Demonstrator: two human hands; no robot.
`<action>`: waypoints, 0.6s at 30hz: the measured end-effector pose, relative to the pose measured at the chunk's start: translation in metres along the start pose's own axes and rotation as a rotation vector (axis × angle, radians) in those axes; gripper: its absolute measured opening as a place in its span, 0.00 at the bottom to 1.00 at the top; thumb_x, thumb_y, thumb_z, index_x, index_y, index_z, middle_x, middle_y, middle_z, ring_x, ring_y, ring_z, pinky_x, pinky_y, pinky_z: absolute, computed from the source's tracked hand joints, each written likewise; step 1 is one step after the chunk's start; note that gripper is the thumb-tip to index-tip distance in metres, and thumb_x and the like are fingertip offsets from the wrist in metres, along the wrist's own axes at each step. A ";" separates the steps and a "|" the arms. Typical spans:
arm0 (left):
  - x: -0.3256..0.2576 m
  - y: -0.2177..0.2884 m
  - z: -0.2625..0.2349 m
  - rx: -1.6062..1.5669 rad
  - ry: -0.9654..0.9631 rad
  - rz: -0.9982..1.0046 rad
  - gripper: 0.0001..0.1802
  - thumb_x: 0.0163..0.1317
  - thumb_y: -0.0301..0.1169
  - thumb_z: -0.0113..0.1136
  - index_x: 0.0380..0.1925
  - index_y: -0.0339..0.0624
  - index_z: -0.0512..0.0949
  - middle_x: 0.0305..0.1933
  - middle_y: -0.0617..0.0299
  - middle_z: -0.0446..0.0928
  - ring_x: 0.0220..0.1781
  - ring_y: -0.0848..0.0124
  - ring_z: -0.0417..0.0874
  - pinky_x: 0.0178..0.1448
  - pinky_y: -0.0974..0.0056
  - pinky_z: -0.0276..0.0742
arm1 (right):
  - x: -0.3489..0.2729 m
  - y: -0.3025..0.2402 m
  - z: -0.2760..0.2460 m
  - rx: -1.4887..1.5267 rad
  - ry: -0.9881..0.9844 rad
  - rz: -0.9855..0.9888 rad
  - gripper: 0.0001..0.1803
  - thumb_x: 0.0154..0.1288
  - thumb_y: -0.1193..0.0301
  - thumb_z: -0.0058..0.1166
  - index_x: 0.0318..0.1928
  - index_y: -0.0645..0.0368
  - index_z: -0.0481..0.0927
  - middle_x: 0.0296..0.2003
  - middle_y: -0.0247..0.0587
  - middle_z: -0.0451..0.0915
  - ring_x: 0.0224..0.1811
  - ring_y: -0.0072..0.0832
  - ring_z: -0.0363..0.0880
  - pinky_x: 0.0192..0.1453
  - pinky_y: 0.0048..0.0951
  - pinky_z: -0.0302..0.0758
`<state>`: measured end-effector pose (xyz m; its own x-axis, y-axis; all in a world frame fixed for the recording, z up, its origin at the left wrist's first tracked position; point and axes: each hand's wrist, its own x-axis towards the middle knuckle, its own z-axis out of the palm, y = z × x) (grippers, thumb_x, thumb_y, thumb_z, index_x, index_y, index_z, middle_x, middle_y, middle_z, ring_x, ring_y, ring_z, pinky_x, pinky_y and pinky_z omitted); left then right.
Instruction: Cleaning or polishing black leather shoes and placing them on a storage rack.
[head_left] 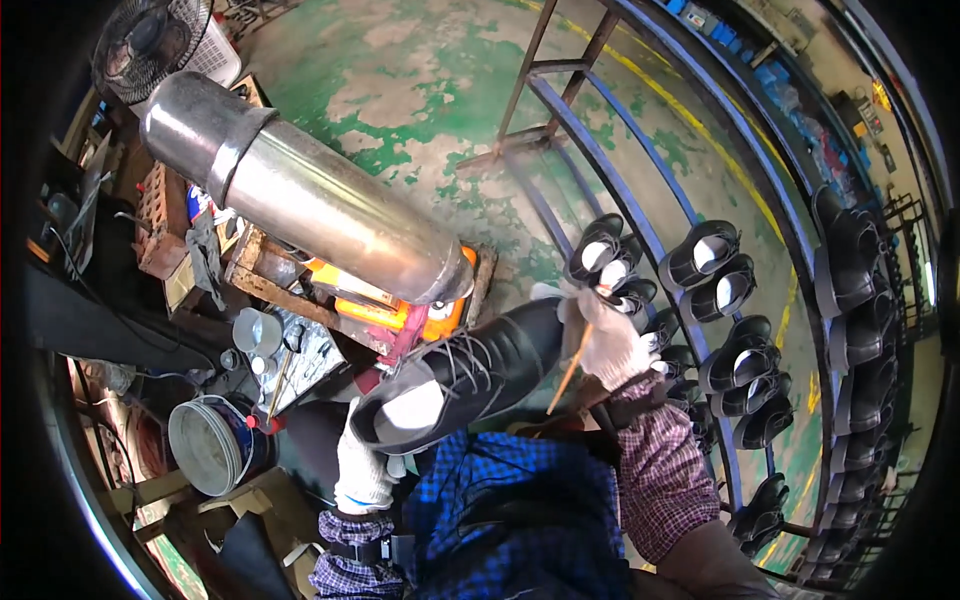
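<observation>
A black lace-up shoe (pixel 497 365) is held in front of me, its opening toward me with a white insole showing and its toe pointing to the upper right. My left hand (pixel 366 468), in a white knitted glove, is closed around the heel end from below. My right hand (pixel 612 345), gloved too, is beside the toe, its fingers closed on a thin wooden stick (pixel 573 368) that slants down toward me. Whether the stick has a brush tip, and whether the right fingers touch the toe, I cannot tell.
A large metal cylinder (pixel 330 200) lies over a wooden crate with an orange device (pixel 442 322). At left stand a white bucket (pixel 203 448), a plastic cup (pixel 257 332) and a fan (pixel 148 45). Blue-railed racks (pixel 655 165) with several black shoes (pixel 702 254) line the right side.
</observation>
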<state>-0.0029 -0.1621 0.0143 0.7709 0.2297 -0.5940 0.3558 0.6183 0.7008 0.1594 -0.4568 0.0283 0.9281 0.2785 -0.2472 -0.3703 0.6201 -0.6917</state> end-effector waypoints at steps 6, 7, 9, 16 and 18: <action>0.024 -0.010 0.022 -0.078 -0.170 -0.082 0.25 0.73 0.46 0.45 0.54 0.35 0.75 0.50 0.51 0.81 0.49 0.64 0.83 0.50 0.62 0.82 | -0.038 -0.039 -0.026 -0.059 0.131 -0.095 0.15 0.64 0.64 0.63 0.41 0.64 0.77 0.36 0.40 0.79 0.37 0.28 0.79 0.42 0.26 0.76; 0.028 -0.011 0.031 -0.152 -0.217 -0.076 0.25 0.74 0.46 0.45 0.55 0.34 0.74 0.51 0.52 0.80 0.49 0.64 0.84 0.49 0.62 0.82 | -0.041 -0.048 -0.018 -0.058 0.124 -0.088 0.16 0.65 0.63 0.62 0.42 0.63 0.77 0.36 0.40 0.79 0.40 0.28 0.78 0.46 0.28 0.74; 0.039 -0.012 0.047 0.214 -0.301 0.075 0.24 0.74 0.42 0.44 0.57 0.33 0.72 0.52 0.52 0.79 0.48 0.65 0.83 0.49 0.62 0.81 | -0.038 -0.062 -0.020 -0.107 0.150 -0.121 0.14 0.66 0.65 0.60 0.42 0.63 0.76 0.37 0.41 0.79 0.41 0.31 0.78 0.49 0.30 0.75; 0.074 -0.017 0.112 0.839 -0.474 0.371 0.19 0.68 0.30 0.50 0.56 0.34 0.70 0.47 0.51 0.81 0.47 0.62 0.83 0.54 0.61 0.77 | -0.033 -0.115 -0.054 -0.278 0.367 -0.272 0.10 0.69 0.63 0.56 0.44 0.54 0.76 0.32 0.30 0.78 0.24 0.21 0.74 0.24 0.22 0.70; 0.082 -0.017 0.133 0.929 -0.626 0.830 0.18 0.70 0.31 0.50 0.56 0.35 0.71 0.51 0.53 0.80 0.49 0.65 0.82 0.54 0.62 0.77 | -0.025 -0.127 -0.068 -0.285 0.494 -0.347 0.08 0.69 0.64 0.56 0.44 0.51 0.76 0.32 0.27 0.78 0.20 0.19 0.70 0.19 0.22 0.65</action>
<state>0.1249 -0.2540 0.0064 0.9445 -0.2442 0.2199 -0.2904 -0.3072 0.9062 0.1858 -0.5922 0.0758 0.9255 -0.3132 -0.2129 -0.0851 0.3757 -0.9228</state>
